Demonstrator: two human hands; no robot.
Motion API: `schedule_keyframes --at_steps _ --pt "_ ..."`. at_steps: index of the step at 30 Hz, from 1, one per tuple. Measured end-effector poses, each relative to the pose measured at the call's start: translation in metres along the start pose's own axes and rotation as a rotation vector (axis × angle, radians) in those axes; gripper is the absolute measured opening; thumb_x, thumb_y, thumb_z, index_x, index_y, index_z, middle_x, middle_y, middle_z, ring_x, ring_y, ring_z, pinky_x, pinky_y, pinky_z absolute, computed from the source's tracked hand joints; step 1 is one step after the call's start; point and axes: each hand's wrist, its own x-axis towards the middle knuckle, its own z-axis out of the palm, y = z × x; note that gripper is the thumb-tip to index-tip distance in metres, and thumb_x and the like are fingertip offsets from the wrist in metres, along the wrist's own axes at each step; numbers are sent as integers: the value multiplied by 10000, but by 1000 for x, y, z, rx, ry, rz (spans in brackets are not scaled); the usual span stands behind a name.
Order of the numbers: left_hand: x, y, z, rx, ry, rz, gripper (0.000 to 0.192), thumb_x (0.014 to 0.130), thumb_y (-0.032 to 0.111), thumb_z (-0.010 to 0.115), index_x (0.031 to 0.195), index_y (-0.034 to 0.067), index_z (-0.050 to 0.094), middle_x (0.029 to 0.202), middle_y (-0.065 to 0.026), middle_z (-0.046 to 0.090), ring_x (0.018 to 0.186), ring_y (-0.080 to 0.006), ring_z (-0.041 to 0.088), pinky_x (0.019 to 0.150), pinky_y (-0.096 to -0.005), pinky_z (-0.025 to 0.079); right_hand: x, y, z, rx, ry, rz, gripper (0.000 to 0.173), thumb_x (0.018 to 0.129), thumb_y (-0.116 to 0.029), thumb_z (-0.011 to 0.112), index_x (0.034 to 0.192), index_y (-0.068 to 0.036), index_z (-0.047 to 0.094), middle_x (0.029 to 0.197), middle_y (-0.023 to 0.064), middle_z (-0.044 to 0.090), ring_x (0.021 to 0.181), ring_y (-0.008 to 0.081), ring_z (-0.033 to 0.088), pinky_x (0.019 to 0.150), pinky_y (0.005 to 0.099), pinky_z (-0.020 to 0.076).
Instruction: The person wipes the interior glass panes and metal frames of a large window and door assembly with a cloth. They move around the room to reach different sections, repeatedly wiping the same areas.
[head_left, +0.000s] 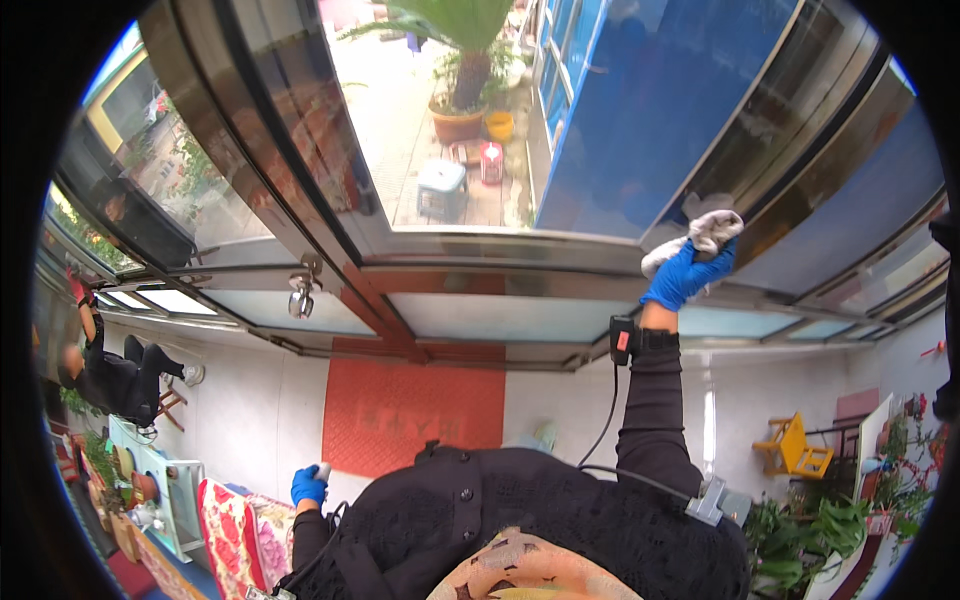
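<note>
My right hand (684, 276), in a blue glove, grips a bunched greyish-white cloth (718, 227). The cloth lies against the lower right corner of a glazed door's metal frame (480, 246), beside the window pane (630, 142). A dark reflection shows in the frame just behind it. Low at my left side, my left hand (307, 486) wears a matching blue glove. Its fingers are closed around a small pale object (323, 471), mostly hidden, so its kind is unclear. A metal door knob (301, 298) sticks out to the left of the pane.
A red mat (412, 405) lies at the door's foot. At far left another person (112, 375) reaches towards the glazing with a pink-gloved hand. A floral-covered piece of furniture (240, 536) stands at my left. A yellow chair (793, 446) and leafy plants (810, 536) are at right.
</note>
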Motion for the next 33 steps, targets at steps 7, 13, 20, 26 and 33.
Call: schedule_keyframes --at_steps 7,13,20,26,33 --pt "0 -20 14 -173 -28 -227 265 894 105 603 1140 62 691 722 -141 682 528 -219 656 476 -354 517 127 -148 71 -210 -1 -525 457 852 -90 644 1284 19 541 1250 192 582 1146 336 538 1005 427 397" --pt "-37 -31 30 26 -10 -166 367 833 348 723 1100 95 715 694 -130 680 540 -210 663 523 -353 523 132 -265 168 45 -138 -874 527 842 -168 706 1332 -58 546 1200 155 628 1069 306 613 970 392 457" --pt "-67 -48 51 -54 -68 -189 366 800 400 728 942 62 740 647 -112 669 530 -219 654 541 -356 514 -64 -268 223 296 -947 -828 229 866 -48 572 1075 -65 664 1024 79 673 947 235 638 860 357 498" --pt "-38 -116 88 53 -91 -194 673 839 592 618 1261 68 630 1280 -158 616 1214 -313 569 1038 -391 429 -161 -274 216 -131 -1110 -1643 298 810 -200 586 1105 -233 610 1035 -12 562 1006 179 575 852 352 463" --pt "-29 -133 96 26 -34 -242 601 788 566 659 1139 78 681 1087 -167 653 1034 -318 621 914 -403 472 21 -380 302 271 -837 -1359 299 870 -181 523 1126 -117 664 869 51 658 835 220 648 777 378 485"
